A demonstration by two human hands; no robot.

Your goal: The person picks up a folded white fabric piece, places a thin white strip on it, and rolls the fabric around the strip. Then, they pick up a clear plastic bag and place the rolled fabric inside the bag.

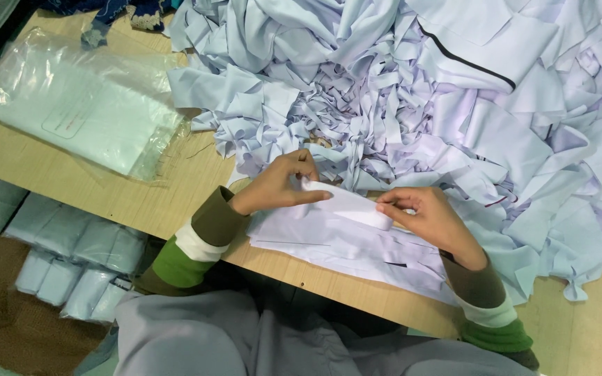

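White fabric strip (346, 203) is stretched flat at centre frame over a stack of cut white pieces (329, 244) on the wooden table (71, 188), so its fold stays straight. The left hand (280, 184) pinches one end with closed fingers, and the right hand (430, 219) pinches the other. Beyond, a heap of white cloth offcuts (419, 83) fills the upper right, and a clear plastic bag of fabric (85, 104) lies upper left.

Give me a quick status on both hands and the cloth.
Left hand and right hand both pinch a white fabric strip. Strip over flat stack at table edge. Big scrap pile crowds behind.
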